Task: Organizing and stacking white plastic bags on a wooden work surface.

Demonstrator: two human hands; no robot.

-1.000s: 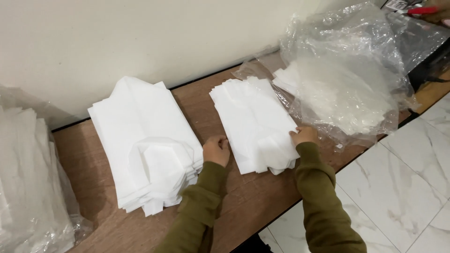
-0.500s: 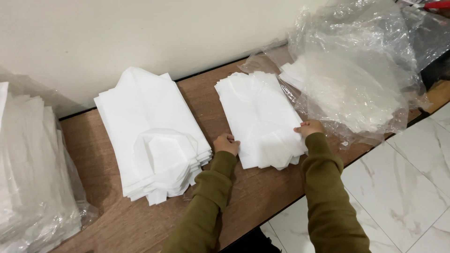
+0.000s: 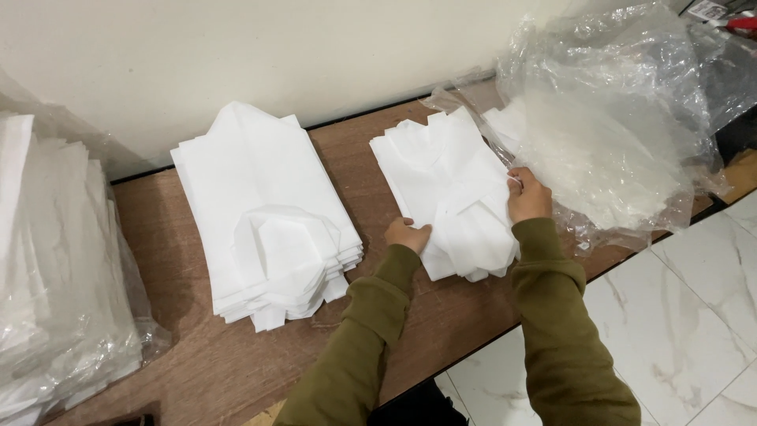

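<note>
Two hands work on the smaller stack of white folded sheets (image 3: 445, 197), which lies in the middle of the brown table (image 3: 181, 260), just right of a taller white stack (image 3: 264, 221). The left hand (image 3: 408, 235) rests curled on the near left corner of the smaller stack, pressing it down, while the right hand (image 3: 527, 195) pinches the top sheet at the stack's right edge, fingers closed narrowly on the fabric. Just beyond the right hand sits a crumpled clear plastic bag (image 3: 615, 134) holding more white sheets, its film touching the stack's far right corner. Far left, another bagged pile of white sheets (image 3: 55, 268) takes up that end of the table. One likely slip: the sheets look thin and clingy, so a pinch at the edge could drag several layers together and skew the pile, the more so if the left hand eases its pressure. The near end of the smaller stack lies close to the table's front edge, with tiled floor (image 3: 686, 315) below, so a pull toward the person could carry loose sheets over the side. Open room is slim: a bare strip of wood between the two stacks, and a wider bare patch near the front left.
</note>
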